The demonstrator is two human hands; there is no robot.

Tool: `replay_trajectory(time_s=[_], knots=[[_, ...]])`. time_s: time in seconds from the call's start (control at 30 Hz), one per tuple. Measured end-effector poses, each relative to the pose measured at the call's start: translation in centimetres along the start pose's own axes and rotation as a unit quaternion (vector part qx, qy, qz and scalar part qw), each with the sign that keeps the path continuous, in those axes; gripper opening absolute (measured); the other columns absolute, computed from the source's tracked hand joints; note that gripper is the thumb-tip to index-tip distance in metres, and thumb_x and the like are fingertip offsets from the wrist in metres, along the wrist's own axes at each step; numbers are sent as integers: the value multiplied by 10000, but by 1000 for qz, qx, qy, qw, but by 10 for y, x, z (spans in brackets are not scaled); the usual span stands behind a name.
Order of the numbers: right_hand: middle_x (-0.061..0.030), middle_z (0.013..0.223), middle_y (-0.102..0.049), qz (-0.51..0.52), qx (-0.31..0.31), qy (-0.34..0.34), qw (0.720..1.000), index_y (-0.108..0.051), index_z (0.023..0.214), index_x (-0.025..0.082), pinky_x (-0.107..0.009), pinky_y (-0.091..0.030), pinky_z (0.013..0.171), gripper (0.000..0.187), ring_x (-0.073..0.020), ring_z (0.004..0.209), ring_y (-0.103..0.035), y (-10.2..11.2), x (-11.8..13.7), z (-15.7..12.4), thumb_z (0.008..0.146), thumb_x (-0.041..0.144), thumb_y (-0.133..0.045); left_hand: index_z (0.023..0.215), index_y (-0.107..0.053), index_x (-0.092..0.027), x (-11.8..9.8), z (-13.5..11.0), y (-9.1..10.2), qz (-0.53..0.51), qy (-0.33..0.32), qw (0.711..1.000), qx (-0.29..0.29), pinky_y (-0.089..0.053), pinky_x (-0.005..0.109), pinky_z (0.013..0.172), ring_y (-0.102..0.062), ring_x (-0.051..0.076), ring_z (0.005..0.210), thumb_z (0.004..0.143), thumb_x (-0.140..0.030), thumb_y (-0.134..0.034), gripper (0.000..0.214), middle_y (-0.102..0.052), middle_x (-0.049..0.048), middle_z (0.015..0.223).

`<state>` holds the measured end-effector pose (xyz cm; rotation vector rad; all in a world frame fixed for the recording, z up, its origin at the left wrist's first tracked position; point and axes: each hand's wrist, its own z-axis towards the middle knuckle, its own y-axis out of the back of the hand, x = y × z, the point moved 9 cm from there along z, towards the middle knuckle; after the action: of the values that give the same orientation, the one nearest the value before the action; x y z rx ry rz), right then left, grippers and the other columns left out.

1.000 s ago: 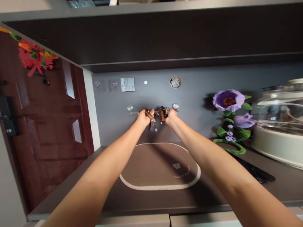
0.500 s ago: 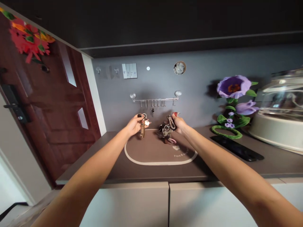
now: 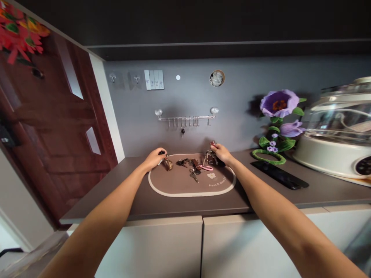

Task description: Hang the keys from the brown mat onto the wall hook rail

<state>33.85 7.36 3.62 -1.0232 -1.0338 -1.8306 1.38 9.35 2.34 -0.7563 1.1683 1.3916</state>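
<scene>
The left hand (image 3: 153, 159) is nearly closed, its fingers pinching the top of a brown fob (image 3: 168, 165) that sits on the mat's left side. The right hand (image 3: 222, 153) is similarly curled, pinching a key bunch (image 3: 209, 158) whose lower end reaches the mat (image 3: 191, 194). Between the 2 hands, loose keys (image 3: 194, 176) and a pink loop (image 3: 206, 168) lie on the mat, which sits on a dark counter (image 3: 130, 185) below a wall rail (image 3: 185, 118) with 1 key (image 3: 182, 132) hanging from it.
</scene>
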Motion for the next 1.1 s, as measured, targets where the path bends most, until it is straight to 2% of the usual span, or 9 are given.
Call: replay_trajectory(time_s=[0.2, 0.33, 0.47, 0.67, 0.73, 0.8, 0.87, 0.93, 1.1], knots=[[-3, 592, -615, -199, 41, 17, 979, -640, 723, 184, -249, -412, 639, 87, -133, 579, -535, -11, 1, -2, 677, 228, -580, 543, -568, -172, -5, 3, 2, 82, -46, 995, -6, -396, 263, 741, -552, 195, 821, 528, -17, -511, 166, -604, 28, 691], [-63, 993, -647, -282, 69, 36, 956, -611, 1010, 156, -243, -409, 808, 327, -166, 896, -585, -20, 12, -5, 697, 164, -515, 614, -559, -162, -5, 3, -1, 169, -45, 985, 2, -407, 290, 780, -554, 190, 868, 571, -74, -454, 144, -617, 30, 781], [-77, 1084, -615, -348, 65, 70, 933, -598, 1040, 171, -297, -386, 880, 334, -204, 1011, -551, -37, 39, -5, 729, 192, -480, 703, -557, -160, -9, 2, -2, 169, -59, 984, -5, -420, 267, 777, -563, 157, 849, 593, -87, -436, 179, -625, 35, 866], [-109, 1105, -588, -216, 56, 94, 970, -526, 1089, 133, -285, -411, 854, 430, -185, 985, -560, -98, 77, 21, 741, 385, -534, 835, -568, -170, -28, -3, -9, 141, -123, 982, 9, -443, 253, 731, -565, 126, 781, 659, -166, -483, 195, -614, 23, 902], [-93, 988, -630, -175, 38, 88, 980, -517, 1066, 138, -289, -441, 788, 468, -178, 885, -590, -117, 80, 35, 703, 429, -573, 840, -568, -164, -29, -7, -16, 130, -119, 983, 44, -453, 240, 666, -560, 110, 708, 665, -163, -481, 195, -609, 25, 864], [-57, 838, -649, -151, 17, 82, 985, -552, 936, 153, -278, -455, 720, 331, -159, 766, -604, -129, 81, 47, 716, 401, -566, 836, -574, -157, -25, -10, -25, 129, -97, 983, 89, -446, 215, 586, -545, 94, 632, 648, -132, -475, 215, -601, 28, 813], [-37, 714, -634, -136, -6, 86, 987, -561, 775, 166, -253, -453, 665, 156, -135, 664, -595, -134, 84, 55, 749, 318, -532, 862, -581, -159, -18, -14, -34, 121, -64, 981, 134, -429, 192, 520, -537, 83, 592, 626, -101, -461, 271, -596, 36, 818], [-27, 656, -615, -113, -31, 97, 988, -538, 693, 174, -240, -446, 622, 124, -118, 583, -574, -131, 92, 58, 769, 258, -489, 918, -576, -170, -11, -18, -41, 101, -28, 979, 174, -405, 177, 462, -524, 69, 545, 617, -91, -444, 339, -596, 50, 885], [-19, 672, -604, -53, -80, 144, 985, -516, 761, 168, -237, -428, 576, 147, -96, 496, -526, -107, 126, 44, 802, 273, -422, 951, -596, -176, -9, -20, -44, 115, -23, 975, 186, -389, 186, 441, -476, 56, 461, 627, -115, -446, 362, -621, 42, 850]])
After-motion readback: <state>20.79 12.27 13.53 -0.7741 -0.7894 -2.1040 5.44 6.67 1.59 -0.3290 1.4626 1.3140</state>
